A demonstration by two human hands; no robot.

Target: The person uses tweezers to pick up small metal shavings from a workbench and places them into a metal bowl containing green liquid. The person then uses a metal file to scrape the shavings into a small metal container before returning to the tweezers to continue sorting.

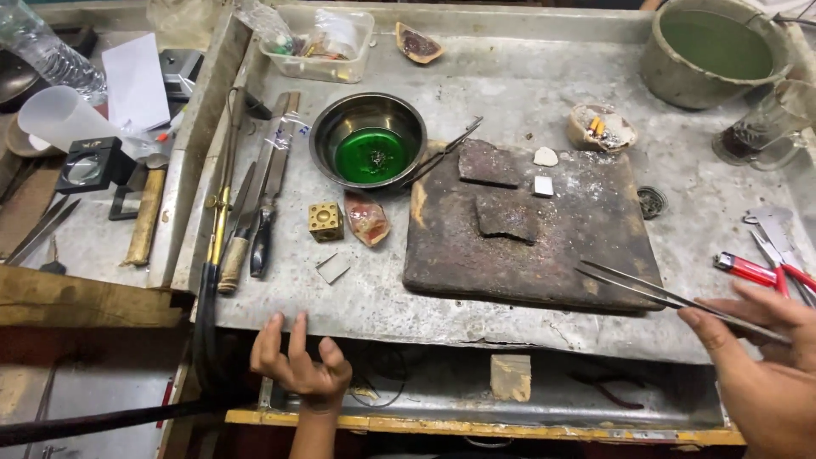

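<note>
Left hand (299,364) empty, fingers curled; right hand (765,361) pinching.

A steel bowl (367,139) of green liquid sits beside a brass cube (325,221) and files (270,183).

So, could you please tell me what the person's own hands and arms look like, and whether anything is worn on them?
Both are bare: the left hand and the right hand show no gloves, rings or watch, and no sleeve reaches the visible forearms. The left forearm looks slim and is cut off by the bottom edge; the right appears larger, near the camera.
</note>
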